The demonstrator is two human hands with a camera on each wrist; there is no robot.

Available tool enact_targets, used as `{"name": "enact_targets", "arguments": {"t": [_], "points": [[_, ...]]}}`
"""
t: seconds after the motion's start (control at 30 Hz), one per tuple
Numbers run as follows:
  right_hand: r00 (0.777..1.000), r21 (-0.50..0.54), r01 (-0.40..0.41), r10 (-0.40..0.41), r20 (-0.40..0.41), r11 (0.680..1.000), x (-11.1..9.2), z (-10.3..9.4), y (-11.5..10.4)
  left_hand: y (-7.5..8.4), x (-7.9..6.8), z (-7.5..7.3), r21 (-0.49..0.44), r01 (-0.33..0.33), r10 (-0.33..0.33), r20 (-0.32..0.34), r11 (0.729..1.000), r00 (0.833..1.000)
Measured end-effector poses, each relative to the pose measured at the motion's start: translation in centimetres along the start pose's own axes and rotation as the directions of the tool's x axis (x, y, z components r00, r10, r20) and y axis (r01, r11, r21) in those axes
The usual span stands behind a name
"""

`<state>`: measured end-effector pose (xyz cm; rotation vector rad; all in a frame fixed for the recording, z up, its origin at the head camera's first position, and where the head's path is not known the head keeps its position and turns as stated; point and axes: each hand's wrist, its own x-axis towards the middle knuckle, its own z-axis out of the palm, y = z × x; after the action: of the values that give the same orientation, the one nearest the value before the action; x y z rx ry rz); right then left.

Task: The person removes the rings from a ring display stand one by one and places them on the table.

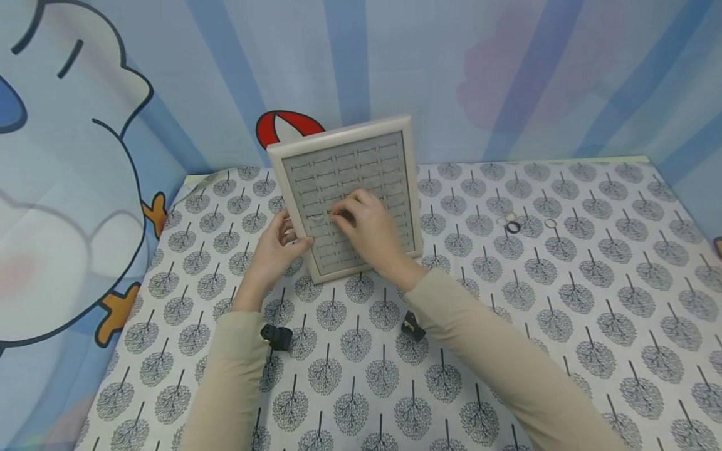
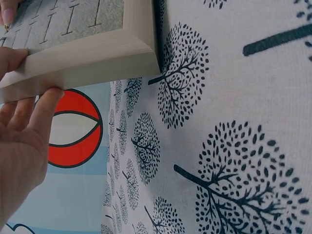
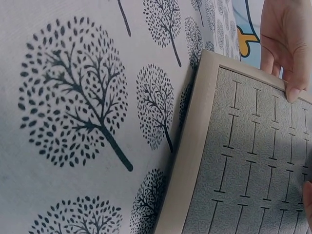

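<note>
A jewellery display board (image 1: 338,175), with a pale wooden frame and a grey panel cut with rows of short slots, stands tilted on the table. My left hand (image 1: 273,247) grips its left side, thumb on the front of the frame and fingers behind. At the panel's middle left, my right hand (image 1: 369,228) pinches a small gold-coloured piece (image 2: 7,28) right at a slot; the fingertips hide most of it. Just left of those fingertips, a thin silvery piece (image 1: 318,217) sits at another slot. In the right wrist view, the left thumb (image 3: 292,93) presses the frame's edge.
To the right on the tree-patterned tablecloth (image 1: 541,326) lie a black ring (image 1: 512,227) and several pale rings, one being a thin ring (image 1: 550,223) set apart. Behind the table hangs a blue cartoon backdrop (image 1: 429,75). Black wrist devices (image 1: 277,337) sit by the sleeves.
</note>
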<state>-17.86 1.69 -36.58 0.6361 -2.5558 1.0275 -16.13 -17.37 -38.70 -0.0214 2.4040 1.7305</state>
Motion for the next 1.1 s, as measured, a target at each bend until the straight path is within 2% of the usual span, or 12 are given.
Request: {"name": "enact_targets", "arguments": {"t": [0.37, 0.7, 0.93, 1.1], "points": [[1.000, 0.071, 0.010, -0.012, 0.026, 0.997, 0.0, -0.2, 0.4, 0.0, 0.0, 0.0, 0.007, 0.001, -0.001, 0.001, 1.000, 1.000], [0.997, 0.157, -0.041, 0.029, 0.078, 0.987, 0.1, -0.9, 1.0, 0.0, 0.0, 0.1, 0.002, -0.002, 0.002, 0.004, 1.000, 1.000], [0.997, 0.219, -0.076, 0.079, -0.002, 0.973, 0.1, -1.9, 1.7, 0.0, -0.1, 0.0, 0.027, 0.006, -0.006, 0.004, 1.000, 1.000], [0.983, 0.302, -0.160, 0.180, -0.041, 0.940, 0.5, -3.7, 2.3, 0.0, -0.1, 0.0, 0.026, 0.015, -0.015, -0.001, 1.000, 1.000]]}}
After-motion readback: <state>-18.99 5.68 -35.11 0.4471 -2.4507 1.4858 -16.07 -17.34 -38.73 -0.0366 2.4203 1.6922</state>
